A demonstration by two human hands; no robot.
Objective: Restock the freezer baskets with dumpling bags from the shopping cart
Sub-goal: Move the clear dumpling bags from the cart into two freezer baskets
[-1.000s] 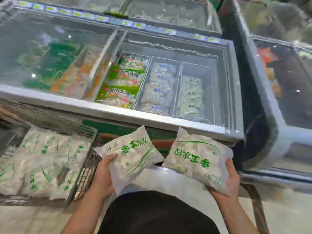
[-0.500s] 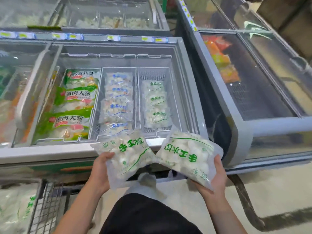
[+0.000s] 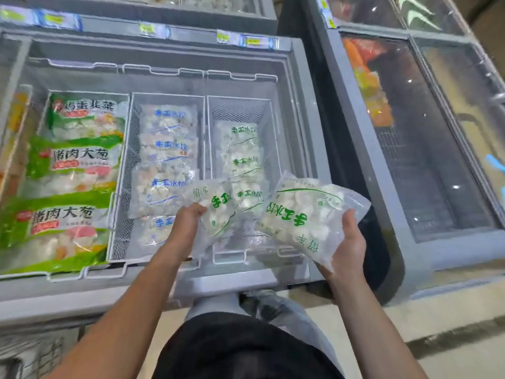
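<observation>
My left hand [image 3: 185,225] grips a clear dumpling bag with green lettering [image 3: 216,212] over the front of the right wire basket [image 3: 269,113]. My right hand [image 3: 351,242] holds a second green-lettered dumpling bag [image 3: 300,212] from below, tilted, above the freezer's right front rim. The right basket holds a row of matching green-lettered bags [image 3: 241,160]. The middle basket [image 3: 131,149] holds blue-lettered bags [image 3: 166,149]. The shopping cart [image 3: 32,351] shows only as a blurred corner at bottom left.
Large green-printed bags [image 3: 73,170] fill the left compartment of the open chest freezer [image 3: 240,280]. A second freezer [image 3: 426,149] with a glass lid stands to the right across a dark gap. Price labels [image 3: 246,39] line the far rim.
I have stepped closer to the freezer. Both hands moved forward with their bags, from in front of the rim to over the right basket. The cart has slid out to the lower left.
</observation>
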